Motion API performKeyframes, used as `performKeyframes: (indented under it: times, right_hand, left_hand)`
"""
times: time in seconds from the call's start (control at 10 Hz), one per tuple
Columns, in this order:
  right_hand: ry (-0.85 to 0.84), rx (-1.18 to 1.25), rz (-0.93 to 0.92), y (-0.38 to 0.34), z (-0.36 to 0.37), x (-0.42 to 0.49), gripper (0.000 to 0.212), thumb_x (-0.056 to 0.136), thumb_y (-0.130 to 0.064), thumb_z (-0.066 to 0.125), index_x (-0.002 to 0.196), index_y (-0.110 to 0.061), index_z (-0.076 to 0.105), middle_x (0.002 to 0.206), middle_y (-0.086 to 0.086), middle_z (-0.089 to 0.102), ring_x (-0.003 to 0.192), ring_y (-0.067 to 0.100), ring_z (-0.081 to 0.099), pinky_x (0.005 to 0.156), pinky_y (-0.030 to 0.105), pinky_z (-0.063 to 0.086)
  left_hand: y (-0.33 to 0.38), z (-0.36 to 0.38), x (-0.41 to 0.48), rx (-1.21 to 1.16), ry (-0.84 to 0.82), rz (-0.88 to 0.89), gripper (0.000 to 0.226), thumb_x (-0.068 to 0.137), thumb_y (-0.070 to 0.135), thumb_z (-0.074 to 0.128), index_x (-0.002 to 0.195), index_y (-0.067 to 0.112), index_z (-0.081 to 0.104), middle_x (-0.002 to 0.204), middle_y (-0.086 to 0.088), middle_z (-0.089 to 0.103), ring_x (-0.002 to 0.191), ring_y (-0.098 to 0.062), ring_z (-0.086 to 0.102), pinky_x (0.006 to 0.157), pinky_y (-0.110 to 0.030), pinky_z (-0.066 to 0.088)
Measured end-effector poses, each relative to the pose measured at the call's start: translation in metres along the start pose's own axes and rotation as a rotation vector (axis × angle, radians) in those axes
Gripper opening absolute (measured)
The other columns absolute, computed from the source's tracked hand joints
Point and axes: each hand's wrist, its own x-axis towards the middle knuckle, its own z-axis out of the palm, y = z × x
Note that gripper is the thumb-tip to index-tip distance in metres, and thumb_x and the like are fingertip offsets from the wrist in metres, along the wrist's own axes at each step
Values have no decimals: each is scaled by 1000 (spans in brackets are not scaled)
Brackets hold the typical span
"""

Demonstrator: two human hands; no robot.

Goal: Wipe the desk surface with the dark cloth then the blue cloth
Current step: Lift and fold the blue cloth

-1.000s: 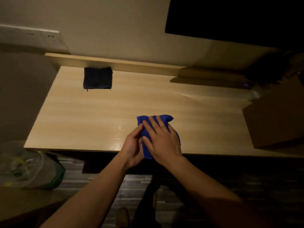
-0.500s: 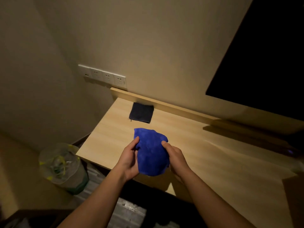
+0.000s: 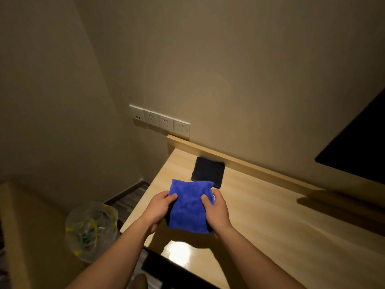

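**Blue cloth held up in both hands, dark cloth parked on desk**

- Blue cloth: lower centre of the frame, lifted off the desk and held between both hands. Hangs as a rough folded square, top edge spread, bottom edge drooping. It casts a shadow on the wood just below it.
- Left hand: clamped on the cloth's left edge, thumb on the near face, other fingers hidden behind the fabric.
- Right hand: clamped on the right edge, same pinch, thumb in front, fingers behind.
- Dark cloth: folded flat on the desk, centre of the frame, just behind the blue cloth in the view and close against the raised back lip of the desk. The blue cloth's top edge overlaps its near edge in the picture; can't tell any contact, they look apart.
- Desk: light wood, runs from centre to lower right; bright glare patch on its near edge at bottom centre.
- Wall sockets: row of four white plates, centre left, just above the desk's far left corner.
- Bin with clear bag: lower left, on the floor beside the desk's left end, some yellow and green stuff inside.
- Dark screen: right edge, on the wall above the desk.
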Motion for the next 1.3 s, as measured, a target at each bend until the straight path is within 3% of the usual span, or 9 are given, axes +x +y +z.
performKeyframes:
  times: [0.1, 0.3, 0.4, 0.5, 0.6, 0.7, 0.8, 0.9, 1.3]
  right_hand:
    - [55, 23, 28, -10, 43, 39, 5, 107, -27, 55, 103, -29, 54, 101, -4, 67, 88, 11, 67, 62, 15, 49]
    - [179, 116, 125, -30, 110, 135, 5, 109, -28, 52, 106, -32, 51, 106, -1, 65, 92, 16, 68, 67, 26, 57]
    - [244, 57, 161, -34, 121, 185, 5, 109, -28, 53, 110, -26, 49, 111, 2, 64, 92, 14, 66, 68, 25, 53]
    - [275, -355, 173, -21, 125, 213, 21, 106, -27, 58, 122, -19, 47, 121, 3, 60, 91, 13, 60, 74, 26, 51]
    - [295, -876, 17, -4, 132, 213, 30, 104, -33, 60, 129, -21, 50, 122, 1, 52, 101, 16, 57, 85, 30, 51]
    - [299, -1092, -196, 7, 133, 215, 40, 103, -40, 55, 138, -20, 50, 136, 4, 55, 124, 23, 53, 103, 37, 45]
    - [170, -1168, -154, 19, 128, 225, 66, 107, -53, 35, 164, -22, 21, 173, 1, 19, 159, 23, 10, 126, 45, 15]
    - [61, -1214, -44, 34, 127, 232, 76, 103, -66, 12, 165, -27, -7, 173, -6, -13, 158, 19, -17, 127, 45, -5]
    - [163, -1187, -82, 9, 105, 188, 82, 98, -75, 11, 166, -31, -3, 174, -9, -9, 158, 17, -17, 123, 49, -10]
  left_hand:
    - [15, -30, 56, 144, 22, 41, 22, 112, 27, 51, 114, 14, 69, 113, -9, 76, 103, -26, 74, 81, -39, 59]
    - [60, -72, 180, 350, -10, 159, 17, 113, 21, 49, 109, 13, 63, 105, -7, 71, 92, -21, 70, 66, -26, 48]
    - [76, -75, 241, 448, -51, 223, 14, 112, 20, 51, 116, 13, 63, 115, -9, 71, 102, -23, 69, 75, -28, 50]
    - [69, -77, 286, 809, -91, 266, 45, 109, 34, 56, 149, 18, 46, 143, -12, 55, 131, -29, 56, 105, -43, 49]
    - [49, -82, 305, 1084, 14, 465, 65, 107, 40, 55, 162, 21, 26, 160, -13, 39, 145, -31, 42, 118, -49, 38]
    - [26, -79, 314, 1172, -19, 687, 70, 110, 43, 40, 169, 17, 14, 177, -11, 14, 162, -28, 15, 129, -46, 13]
    - [11, -74, 325, 1320, -118, 693, 71, 111, 51, 22, 169, 18, -1, 178, -4, -9, 162, -21, -12, 129, -45, -9]
    - [5, -72, 333, 1386, -158, 631, 74, 109, 57, 15, 167, 21, -12, 173, -1, -24, 159, -20, -23, 126, -50, -17]
    - [20, -81, 274, 1397, -30, 662, 79, 105, 67, 15, 161, 28, -23, 173, -1, -26, 159, -21, -24, 125, -51, -19]
